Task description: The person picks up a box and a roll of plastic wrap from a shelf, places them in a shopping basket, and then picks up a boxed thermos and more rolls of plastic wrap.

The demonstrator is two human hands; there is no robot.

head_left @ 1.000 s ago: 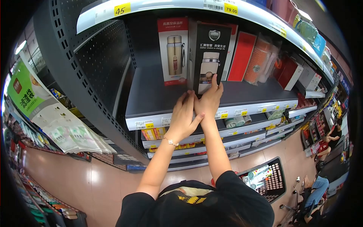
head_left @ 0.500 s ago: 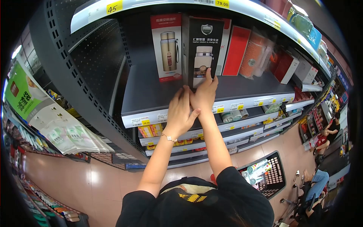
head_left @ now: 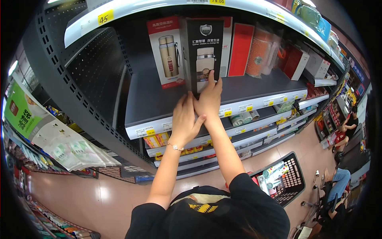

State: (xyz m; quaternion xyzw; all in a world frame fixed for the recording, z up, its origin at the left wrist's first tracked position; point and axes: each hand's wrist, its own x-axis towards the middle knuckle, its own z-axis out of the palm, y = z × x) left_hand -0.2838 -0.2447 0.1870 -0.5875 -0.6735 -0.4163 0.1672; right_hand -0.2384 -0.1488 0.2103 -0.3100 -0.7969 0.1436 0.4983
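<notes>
A black box (head_left: 205,36) with a flask picture stands upright near the front of the grey shelf (head_left: 149,105). My right hand (head_left: 209,97) rests against the lower front of this box, its fingers pointing up over the picture. At the box's lower left edge is my left hand (head_left: 186,117), fingers extended and the tips by the bottom corner. The two hands touch or nearly touch. Just left of the black box stands a red and white box (head_left: 167,55) with a gold flask picture. To the right are a red box (head_left: 241,49) and a wrapped orange cup (head_left: 259,53).
A price rail (head_left: 254,104) runs along the shelf's front edge, with lower shelves beneath. Hanging packets (head_left: 75,151) are on the left. A black basket (head_left: 292,179) with goods stands on the floor at right. Seated people (head_left: 338,183) are at the far right.
The view has shifted, so the shelf goods sit further left in the frame. The black box stands slightly further forward and overlaps the red and white box more. My hands stay at its lower part.
</notes>
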